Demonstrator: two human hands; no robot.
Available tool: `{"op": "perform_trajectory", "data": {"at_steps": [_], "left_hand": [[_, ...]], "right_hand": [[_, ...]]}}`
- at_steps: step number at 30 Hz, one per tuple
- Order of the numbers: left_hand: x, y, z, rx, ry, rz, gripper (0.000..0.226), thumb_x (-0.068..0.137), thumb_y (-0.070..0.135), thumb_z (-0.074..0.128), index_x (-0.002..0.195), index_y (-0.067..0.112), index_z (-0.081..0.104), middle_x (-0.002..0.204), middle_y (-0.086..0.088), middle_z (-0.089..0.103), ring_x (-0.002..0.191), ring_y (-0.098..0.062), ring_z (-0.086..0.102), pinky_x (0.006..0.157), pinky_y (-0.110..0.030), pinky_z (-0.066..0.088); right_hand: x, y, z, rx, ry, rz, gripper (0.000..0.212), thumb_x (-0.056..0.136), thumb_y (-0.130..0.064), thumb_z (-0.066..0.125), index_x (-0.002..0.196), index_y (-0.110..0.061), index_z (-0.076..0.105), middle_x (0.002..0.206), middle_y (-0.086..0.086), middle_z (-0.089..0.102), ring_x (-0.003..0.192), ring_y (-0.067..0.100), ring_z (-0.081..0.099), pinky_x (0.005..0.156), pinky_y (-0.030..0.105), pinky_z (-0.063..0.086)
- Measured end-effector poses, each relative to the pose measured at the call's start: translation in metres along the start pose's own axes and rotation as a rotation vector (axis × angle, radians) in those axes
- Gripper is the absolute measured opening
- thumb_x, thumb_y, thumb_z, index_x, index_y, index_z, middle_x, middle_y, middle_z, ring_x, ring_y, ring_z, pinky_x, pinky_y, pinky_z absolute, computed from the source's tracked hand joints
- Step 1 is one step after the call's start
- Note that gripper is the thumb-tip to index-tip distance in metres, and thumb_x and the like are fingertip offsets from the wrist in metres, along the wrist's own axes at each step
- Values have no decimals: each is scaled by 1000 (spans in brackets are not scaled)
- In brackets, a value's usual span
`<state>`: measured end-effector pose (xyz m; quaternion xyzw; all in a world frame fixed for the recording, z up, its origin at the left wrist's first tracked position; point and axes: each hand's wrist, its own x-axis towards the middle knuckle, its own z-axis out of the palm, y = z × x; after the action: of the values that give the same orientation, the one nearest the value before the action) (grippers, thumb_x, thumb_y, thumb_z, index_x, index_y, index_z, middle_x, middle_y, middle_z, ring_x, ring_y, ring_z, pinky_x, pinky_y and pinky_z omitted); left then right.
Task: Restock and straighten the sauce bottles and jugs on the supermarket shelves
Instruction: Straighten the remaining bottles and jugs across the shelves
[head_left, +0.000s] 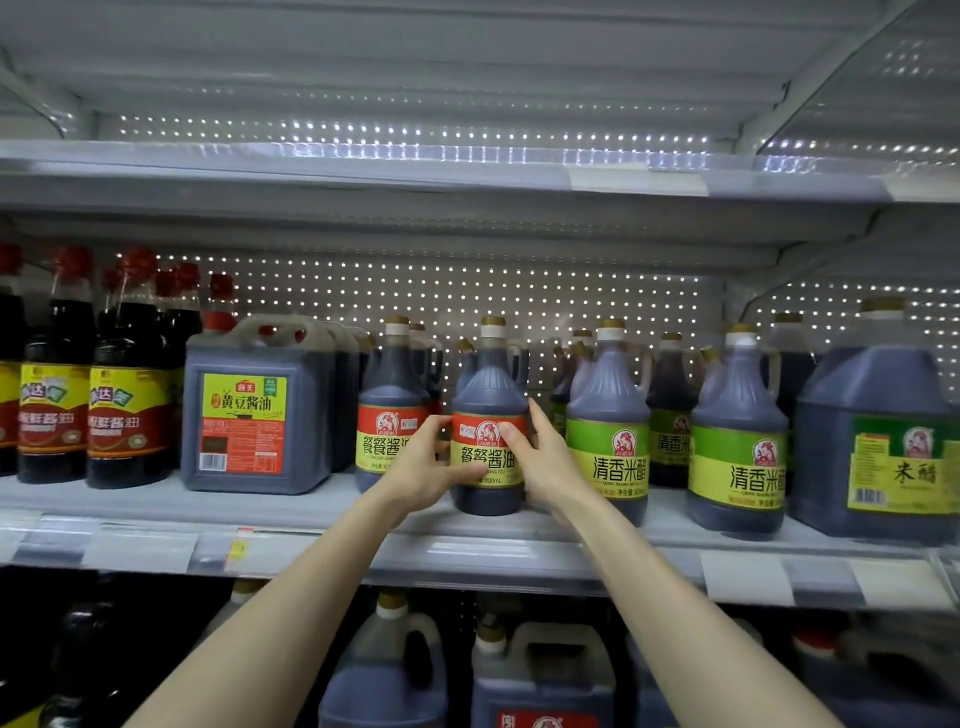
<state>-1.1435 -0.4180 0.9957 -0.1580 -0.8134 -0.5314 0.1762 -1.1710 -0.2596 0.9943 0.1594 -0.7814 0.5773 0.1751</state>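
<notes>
On the middle shelf: red-label bottle (487, 384) upright near the front edge, between both hands; whether its base rests on the shelf (332, 512) cannot be told.
Left hand (423, 462): fingers (435, 423) curled round the bottle's left side, thumb low on the label.
Right hand (545, 457): thumb across the label, fingers wrapped along the right side.
Left of it: twin bottle (387, 410) just beside, then square jug (254, 405), then red-capped bottles (124, 389).
Right of it: green-label bottles (608, 415), then big jug (878, 441).
Below: more jugs (384, 675) on the lower shelf.
</notes>
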Motion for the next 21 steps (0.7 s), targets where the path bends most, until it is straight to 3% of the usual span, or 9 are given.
{"op": "perform_trajectory", "data": {"at_steps": [8,13,21], "left_hand": [[13,-4,3,16,-7,-2,64,79,14,77,133,14,42,106,6,59,97,-11,58,85,-26,47],[17,-6,4,13,-11,2,64,81,14,75,135,13,40,108,5,57,98,-10,56,84,-24,46],[21,-10,8,2,-11,5,65,83,13,73,137,13,38,119,0,57,102,-12,55,90,-27,47]], "right_hand": [[21,18,5,47,-12,21,74,85,-57,54,149,-36,24,140,0,53,121,22,55,100,51,48],[27,18,6,69,-11,37,62,97,-41,51,151,-28,24,142,3,51,123,22,54,102,51,46],[30,23,11,71,19,29,61,98,-42,48,151,-28,23,142,4,50,124,24,52,104,50,45]]}}
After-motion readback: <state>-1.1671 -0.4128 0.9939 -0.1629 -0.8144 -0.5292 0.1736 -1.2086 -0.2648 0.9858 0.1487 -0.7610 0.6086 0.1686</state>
